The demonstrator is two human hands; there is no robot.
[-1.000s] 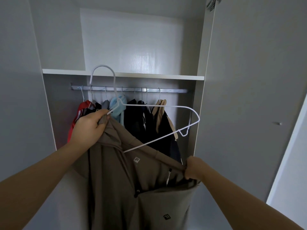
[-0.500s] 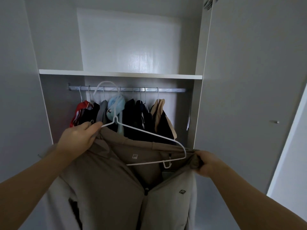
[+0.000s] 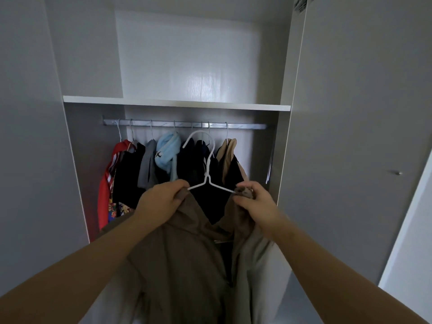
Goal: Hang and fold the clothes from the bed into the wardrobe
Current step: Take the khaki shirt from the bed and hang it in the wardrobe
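A brown zip jacket [image 3: 182, 258] hangs open in front of me on a white wire hanger [image 3: 207, 169], whose hook stands upright below the rail. My left hand [image 3: 161, 202] grips the jacket's left shoulder where the hanger arm goes in. My right hand [image 3: 253, 199] pinches the right shoulder over the other hanger arm. The metal rail [image 3: 245, 125] of the open wardrobe runs just above and behind the hook. The jacket's lower part drops out of view.
Several garments hang on the rail: a red one [image 3: 105, 183], dark ones [image 3: 129, 174], a light blue one [image 3: 167, 152], a tan one [image 3: 228, 155]. A white shelf [image 3: 175, 104] lies above. An open wardrobe door [image 3: 362, 136] stands right. Bare rail shows right of the tan garment.
The hanger has swung from tilted to upright, with both arms now inside the jacket's shoulders. My right hand rose from the low hem side to shoulder height, and both hands came closer together.
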